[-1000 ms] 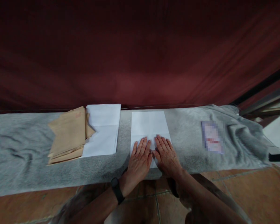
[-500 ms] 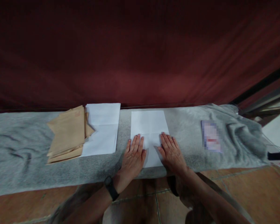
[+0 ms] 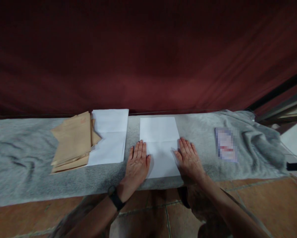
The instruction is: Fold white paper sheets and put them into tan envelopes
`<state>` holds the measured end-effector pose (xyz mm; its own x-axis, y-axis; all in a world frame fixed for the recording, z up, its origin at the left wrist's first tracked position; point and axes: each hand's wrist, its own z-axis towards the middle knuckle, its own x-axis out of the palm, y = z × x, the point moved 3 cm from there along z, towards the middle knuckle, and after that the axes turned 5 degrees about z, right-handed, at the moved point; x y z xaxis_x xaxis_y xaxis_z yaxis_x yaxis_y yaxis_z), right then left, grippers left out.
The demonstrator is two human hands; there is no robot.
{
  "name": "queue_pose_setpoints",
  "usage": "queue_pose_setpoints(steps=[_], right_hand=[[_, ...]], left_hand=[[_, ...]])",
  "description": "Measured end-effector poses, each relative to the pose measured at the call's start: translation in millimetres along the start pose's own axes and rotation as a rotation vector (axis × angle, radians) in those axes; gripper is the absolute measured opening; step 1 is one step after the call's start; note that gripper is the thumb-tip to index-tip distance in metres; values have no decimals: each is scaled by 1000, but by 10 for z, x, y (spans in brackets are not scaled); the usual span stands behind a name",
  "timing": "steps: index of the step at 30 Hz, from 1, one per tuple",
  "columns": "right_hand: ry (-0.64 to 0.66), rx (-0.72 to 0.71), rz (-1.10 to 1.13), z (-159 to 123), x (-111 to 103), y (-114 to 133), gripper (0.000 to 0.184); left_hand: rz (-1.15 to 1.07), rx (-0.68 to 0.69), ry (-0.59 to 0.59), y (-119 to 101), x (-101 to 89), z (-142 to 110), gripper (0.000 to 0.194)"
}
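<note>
- Fingers (image 3: 139, 149) of the left hand (image 3: 137, 163) are open, straight and side by side, thumb apart; they lie palm down over the near left edge of the white sheet (image 3: 159, 130).
- Fingers (image 3: 185, 145) of the right hand (image 3: 191, 163) are open and extended too; the thumb reaches onto the sheet's right edge, the rest lie along and just beyond it.
- White sheet lies flat between the hands, a crease running across it; beneath is grey cloth (image 3: 200, 132), soft and plush, smooth about the sheet and rumpled at both ends.
- Dark watch (image 3: 116, 198) circles the left wrist.
- White paper stack (image 3: 110, 122) lies left of the sheet, slightly uneven; brown paper pile (image 3: 72, 140) overlaps its left side, corners fanned out, a faint reddish mark on top.
- Printed paper (image 3: 225, 145) lies well to the right, its detail lost in pixelation.
- Deep red fabric (image 3: 148, 66) rises behind the cloth, dim towards the top; terracotta tiles (image 3: 269, 205) with pale joints floor the near side; a dark bar (image 3: 279, 89) slants at far right, above another white paper (image 3: 295, 140).
</note>
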<state>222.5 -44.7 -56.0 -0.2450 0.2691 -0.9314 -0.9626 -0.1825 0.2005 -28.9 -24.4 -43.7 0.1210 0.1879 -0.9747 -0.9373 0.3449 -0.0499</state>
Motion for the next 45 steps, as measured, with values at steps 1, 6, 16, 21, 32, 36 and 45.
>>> queue_pose_setpoints(steps=[1, 6, 16, 21, 32, 36, 45], right_hand=[[-5, 3, -2, 7, -4, -14, 62], [-8, 28, -12, 94, -25, -24, 63], [58, 5, 97, 346, 110, 325, 62], [105, -6, 140, 454, 177, 478, 60], [127, 49, 162, 742, 264, 567, 58], [113, 62, 171, 828, 288, 587, 56], [156, 98, 118, 977, 230, 636, 53]], left_hand=[[-2, -8, -9, 12, -7, 11, 60], [-16, -23, -57, -4, -91, 113, 61], [-66, 68, 28, -396, -8, 363, 57], [-57, 69, 48, -484, 96, 464, 57], [-78, -2, 62, -357, 179, 787, 56], [-80, 2, 61, -319, 195, 874, 55], [13, -44, 193, -280, 144, 991, 55]])
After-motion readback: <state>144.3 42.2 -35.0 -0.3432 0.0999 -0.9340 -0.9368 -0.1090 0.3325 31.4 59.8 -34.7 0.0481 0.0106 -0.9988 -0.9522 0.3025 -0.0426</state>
